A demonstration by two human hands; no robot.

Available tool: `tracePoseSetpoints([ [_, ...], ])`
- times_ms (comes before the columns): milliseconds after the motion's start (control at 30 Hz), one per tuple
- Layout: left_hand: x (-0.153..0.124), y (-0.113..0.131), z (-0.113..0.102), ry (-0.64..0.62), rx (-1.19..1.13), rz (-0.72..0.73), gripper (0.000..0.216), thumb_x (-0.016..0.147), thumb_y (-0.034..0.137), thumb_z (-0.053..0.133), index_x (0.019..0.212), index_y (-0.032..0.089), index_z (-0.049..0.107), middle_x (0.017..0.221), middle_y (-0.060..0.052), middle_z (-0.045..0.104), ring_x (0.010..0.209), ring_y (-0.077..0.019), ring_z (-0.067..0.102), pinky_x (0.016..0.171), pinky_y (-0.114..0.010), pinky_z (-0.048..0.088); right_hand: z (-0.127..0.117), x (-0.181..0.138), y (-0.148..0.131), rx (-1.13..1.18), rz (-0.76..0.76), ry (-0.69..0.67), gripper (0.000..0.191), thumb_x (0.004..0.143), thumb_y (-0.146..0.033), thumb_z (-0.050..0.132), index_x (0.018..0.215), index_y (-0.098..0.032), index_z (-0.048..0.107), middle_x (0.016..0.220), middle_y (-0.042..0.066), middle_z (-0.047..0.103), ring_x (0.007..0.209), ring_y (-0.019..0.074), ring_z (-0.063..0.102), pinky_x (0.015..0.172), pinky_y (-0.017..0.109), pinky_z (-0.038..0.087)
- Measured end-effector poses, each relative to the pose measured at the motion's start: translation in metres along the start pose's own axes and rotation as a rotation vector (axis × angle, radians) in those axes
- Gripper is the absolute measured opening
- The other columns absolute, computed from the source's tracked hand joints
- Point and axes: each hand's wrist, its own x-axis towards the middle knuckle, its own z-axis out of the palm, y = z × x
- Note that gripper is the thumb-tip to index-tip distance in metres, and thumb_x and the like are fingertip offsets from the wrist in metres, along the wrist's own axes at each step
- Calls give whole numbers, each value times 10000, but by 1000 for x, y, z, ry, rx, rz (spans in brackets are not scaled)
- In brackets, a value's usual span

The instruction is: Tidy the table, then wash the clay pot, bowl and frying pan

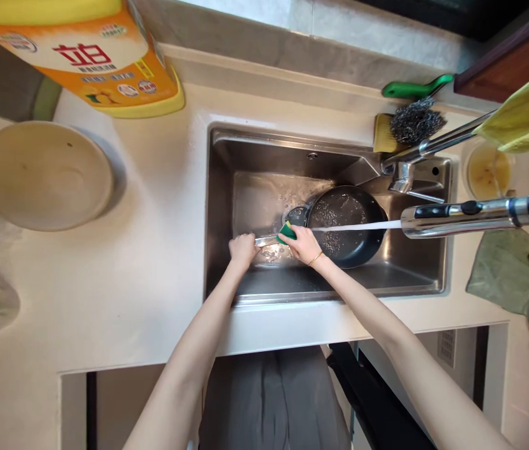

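Over the left part of the steel sink (220, 219), my left hand (242, 249) is closed round one end of a narrow shiny metal piece (267, 240). My right hand (306, 242) pinches a green and yellow sponge (287, 231) against that piece. Whether the metal piece joins the pan is hidden by my right hand. A dark round pan (346, 240) with water in it sits in the sink just right of my right hand. From the chrome faucet (452, 215) a stream of water runs leftward across the pan in this view, towards my right hand.
A yellow and orange detergent jug (119, 69) and a pale bowl (42, 175) stand on the counter to the left. Behind the sink lie a steel wool scrubber (417, 122) and a green-handled brush (417, 89). A yellow cloth (527, 112) hangs at right.
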Motion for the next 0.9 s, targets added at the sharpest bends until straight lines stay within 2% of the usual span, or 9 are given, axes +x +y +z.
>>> tracePoseSetpoints([
  [67, -1, -1, 1, -26, 12, 6, 306, 846, 387, 554, 967, 142, 690, 1015, -174, 708, 943, -317, 666, 753, -366, 492, -5, -5, 15, -31, -62, -24, 419, 934, -187, 428, 1304, -316, 576, 1328, 134, 481, 1098, 252, 412, 881, 381, 313],
  [133, -3, 1, 1, -20, 40, 26, 268, 851, 336, 548, 946, 129, 690, 984, -174, 712, 931, -312, 663, 798, -391, 475, -14, -10, 29, -81, 27, -21, 416, 938, -184, 403, 1291, -297, 591, 1286, 146, 504, 1071, 257, 422, 862, 384, 312],
  [200, -6, 9, -1, 57, 86, 76, 246, 840, 298, 568, 959, 111, 676, 980, -178, 707, 957, -316, 646, 886, -441, 434, -22, -9, 35, -110, 135, 21, 422, 934, -213, 422, 1324, -296, 559, 1291, 155, 492, 1094, 273, 413, 865, 390, 311],
  [300, -6, 31, -2, 185, 121, 254, 309, 821, 291, 612, 1070, 109, 629, 1083, -189, 674, 1063, -316, 599, 1007, -478, 345, -26, 5, 22, -129, 262, 51, 446, 912, -265, 480, 1355, -279, 523, 1342, 166, 451, 1139, 297, 397, 874, 404, 325],
  [367, -2, 48, -1, 136, 88, 334, 357, 835, 322, 607, 1131, 123, 602, 1117, -189, 664, 1082, -304, 601, 989, -440, 378, -25, 16, 4, -160, 293, -31, 393, 919, -239, 447, 1284, -206, 589, 1313, 185, 476, 1120, 302, 417, 862, 416, 343],
  [500, 11, 67, 6, -19, 45, 295, 389, 879, 431, 533, 1037, 97, 652, 975, -211, 700, 958, -320, 669, 796, -381, 494, -30, 21, -16, -218, 224, -221, 360, 912, -122, 373, 1062, -100, 700, 1205, 201, 546, 1078, 298, 459, 866, 436, 365],
  [667, 15, 63, 7, -31, 22, 272, 301, 909, 283, 468, 1021, 93, 672, 981, -209, 705, 982, -298, 674, 794, -351, 508, -61, 5, 12, -99, 197, -456, 226, 824, -211, 563, 938, -177, 754, 1076, 161, 591, 1024, 300, 489, 843, 415, 402],
  [833, 14, 65, 4, -29, 14, 243, 290, 883, 142, 429, 1003, 85, 687, 985, -218, 705, 980, -292, 679, 796, -359, 519, -53, 9, 18, -59, 316, -118, 378, 902, -228, 458, 1241, -239, 624, 1234, 161, 494, 1101, 305, 435, 872, 429, 380],
  [900, 14, 66, 5, -26, 20, 233, 303, 875, 113, 414, 1001, 77, 687, 979, -223, 706, 970, -297, 683, 789, -369, 525, -39, 11, 7, -63, 267, -105, 396, 905, -194, 442, 1268, -220, 597, 1272, 165, 474, 1121, 299, 413, 886, 424, 371],
])
